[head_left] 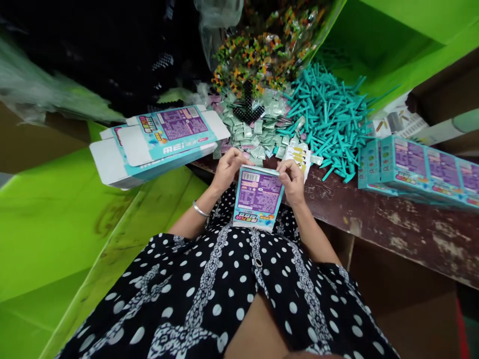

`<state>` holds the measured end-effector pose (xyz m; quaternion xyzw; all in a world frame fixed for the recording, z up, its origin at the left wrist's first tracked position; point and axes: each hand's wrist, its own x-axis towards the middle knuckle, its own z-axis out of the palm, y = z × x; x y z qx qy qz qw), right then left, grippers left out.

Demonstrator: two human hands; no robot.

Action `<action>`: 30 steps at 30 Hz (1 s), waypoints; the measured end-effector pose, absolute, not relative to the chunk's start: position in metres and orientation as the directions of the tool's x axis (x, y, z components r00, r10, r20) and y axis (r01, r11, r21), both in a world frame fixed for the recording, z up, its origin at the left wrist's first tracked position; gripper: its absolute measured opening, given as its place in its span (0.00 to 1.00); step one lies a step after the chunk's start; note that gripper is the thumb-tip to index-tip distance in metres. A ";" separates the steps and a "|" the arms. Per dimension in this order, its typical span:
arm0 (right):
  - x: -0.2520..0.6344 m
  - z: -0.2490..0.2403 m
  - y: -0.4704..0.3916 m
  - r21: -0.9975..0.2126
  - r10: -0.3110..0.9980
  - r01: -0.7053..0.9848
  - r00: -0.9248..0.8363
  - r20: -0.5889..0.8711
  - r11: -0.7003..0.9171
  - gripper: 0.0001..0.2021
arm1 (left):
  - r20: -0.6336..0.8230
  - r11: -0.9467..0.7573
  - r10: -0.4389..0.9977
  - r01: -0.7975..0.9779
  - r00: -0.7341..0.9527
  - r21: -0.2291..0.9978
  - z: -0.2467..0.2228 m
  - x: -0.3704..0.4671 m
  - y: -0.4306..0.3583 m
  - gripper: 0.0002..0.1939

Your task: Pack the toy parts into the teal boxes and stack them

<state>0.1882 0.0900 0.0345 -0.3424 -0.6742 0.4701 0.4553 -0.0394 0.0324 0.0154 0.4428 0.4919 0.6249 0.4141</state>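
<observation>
A turquoise and purple cardboard box (259,198) is held upside down in front of my body, its barcode toward the far end. My left hand (229,169) grips the box's far left corner, thumb and fingers bent together. At the far right corner my right hand (292,180) has its fingers closed on the box's edge. The flap at that far end lies between both hands and shows only as a thin edge. Just behind my right hand lies a white and yellow printed sheet (299,158).
Flat unfolded boxes (168,137) are stacked at the left. Behind are small sachets (250,132), turquoise hammer-shaped sticks (325,117) and a clear bag of multicoloured pieces (258,57). Filled-out boxes (419,164) stand on the worn brown table (396,229). Green sheeting (48,214) borders the left.
</observation>
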 end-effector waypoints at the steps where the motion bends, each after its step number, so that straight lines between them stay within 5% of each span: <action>1: 0.189 0.040 0.092 -0.945 0.869 0.043 -0.409 0.278 0.323 0.34 | 0.134 -0.153 0.974 -0.092 -0.184 0.984 0.023 -0.044 0.030 0.38; 6: 0.201 0.072 0.103 -0.948 0.748 0.179 -0.659 0.084 0.264 0.23 | 0.104 -0.107 0.987 0.018 0.123 0.994 0.055 -0.066 0.025 0.23; 12: 0.208 0.095 0.120 -0.908 0.601 0.307 -0.795 -0.081 0.284 0.22 | 0.179 -0.179 0.984 0.120 0.014 0.977 0.052 -0.061 0.028 0.16; 17: 0.203 0.098 0.126 -0.895 0.605 0.319 -0.793 -0.072 0.311 0.24 | 0.183 -0.173 0.978 0.100 -0.099 0.980 0.047 -0.055 0.029 0.21; 21: 0.208 0.091 0.118 -0.868 0.550 0.287 -0.835 -0.019 0.406 0.27 | 0.201 -0.205 0.978 0.073 0.059 0.976 0.037 -0.065 0.019 0.19; 24: 0.215 0.082 0.109 -0.823 0.531 0.274 -0.847 0.038 0.497 0.26 | 0.198 -0.201 0.966 -0.003 0.168 0.980 0.026 -0.070 0.009 0.27; 30: 0.215 0.070 0.097 -0.785 0.510 0.252 -0.855 0.092 0.566 0.26 | 0.186 -0.177 0.969 -0.069 0.161 0.982 0.018 -0.067 0.005 0.16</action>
